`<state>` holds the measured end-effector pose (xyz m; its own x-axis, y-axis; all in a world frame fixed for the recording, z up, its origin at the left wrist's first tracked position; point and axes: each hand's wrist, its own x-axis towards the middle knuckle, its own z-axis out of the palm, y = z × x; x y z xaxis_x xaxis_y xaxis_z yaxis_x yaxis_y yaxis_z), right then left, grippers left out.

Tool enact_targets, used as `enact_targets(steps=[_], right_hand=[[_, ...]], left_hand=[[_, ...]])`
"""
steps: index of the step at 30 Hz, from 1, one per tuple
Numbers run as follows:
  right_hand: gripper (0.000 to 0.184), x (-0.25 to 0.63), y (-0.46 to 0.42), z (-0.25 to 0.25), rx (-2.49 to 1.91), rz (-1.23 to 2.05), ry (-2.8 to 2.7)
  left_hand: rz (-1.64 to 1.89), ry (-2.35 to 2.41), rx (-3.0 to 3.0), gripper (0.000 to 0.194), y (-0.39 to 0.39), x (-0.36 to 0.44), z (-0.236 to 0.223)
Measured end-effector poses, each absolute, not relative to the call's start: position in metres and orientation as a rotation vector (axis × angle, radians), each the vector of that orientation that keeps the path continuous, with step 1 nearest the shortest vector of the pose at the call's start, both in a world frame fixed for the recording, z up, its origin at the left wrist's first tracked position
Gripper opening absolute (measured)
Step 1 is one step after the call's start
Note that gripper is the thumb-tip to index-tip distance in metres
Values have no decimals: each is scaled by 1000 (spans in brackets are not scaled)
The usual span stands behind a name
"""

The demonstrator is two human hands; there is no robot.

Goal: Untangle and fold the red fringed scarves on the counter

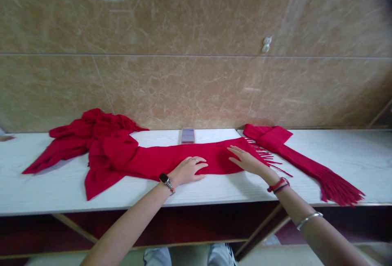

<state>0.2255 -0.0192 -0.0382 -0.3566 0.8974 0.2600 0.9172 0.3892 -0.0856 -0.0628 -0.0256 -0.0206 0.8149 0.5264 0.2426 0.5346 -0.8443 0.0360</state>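
Brown marbled tiles (183, 90) filled the upper half of the frame, above a long white tabletop (337, 147). At the left of the frame lay a crumpled heap of red cloth (88, 135). Just right of it, and touching it, a red scarf (171, 155) began as a loose bunch and ran flat to the centre right. I could not tell whether heap and scarf were joined.

Near the centre, the left hand (190, 170), with a watch (164, 178) at its wrist, rested open on the scarf, gripping nothing. Behind the scarf sat a phone-like device (188, 136). Right of centre, the right hand (245, 160) was open too, above the scarf's fringed end; I could not tell whether it touched the cloth. To my eye, light, flat palms suited this smoothing, the left steadying while the right stroked outward, taking care not to tangle the fringe (266, 157).

On the wall at upper right was a small white cat figure (266, 44). Below it, a folded, fringed red scarf (301, 162) slanted toward the lower right.
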Motion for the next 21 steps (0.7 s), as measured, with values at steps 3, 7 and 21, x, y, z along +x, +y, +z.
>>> enact_targets(steps=[3,7,21], right_hand=[[41,232,-38,-29,-1356,-27,-2485],[37,243,-62,-33,-1329,-119,-2522],[28,241,-68,-43,-1309,-469,-2411]], left_hand=[[-335,-814,-2975,31,-27,-62,-19],[-315,-851,-2918,37,-24,-59,-18],[-388,-723,-2772,13,-24,19,-22]])
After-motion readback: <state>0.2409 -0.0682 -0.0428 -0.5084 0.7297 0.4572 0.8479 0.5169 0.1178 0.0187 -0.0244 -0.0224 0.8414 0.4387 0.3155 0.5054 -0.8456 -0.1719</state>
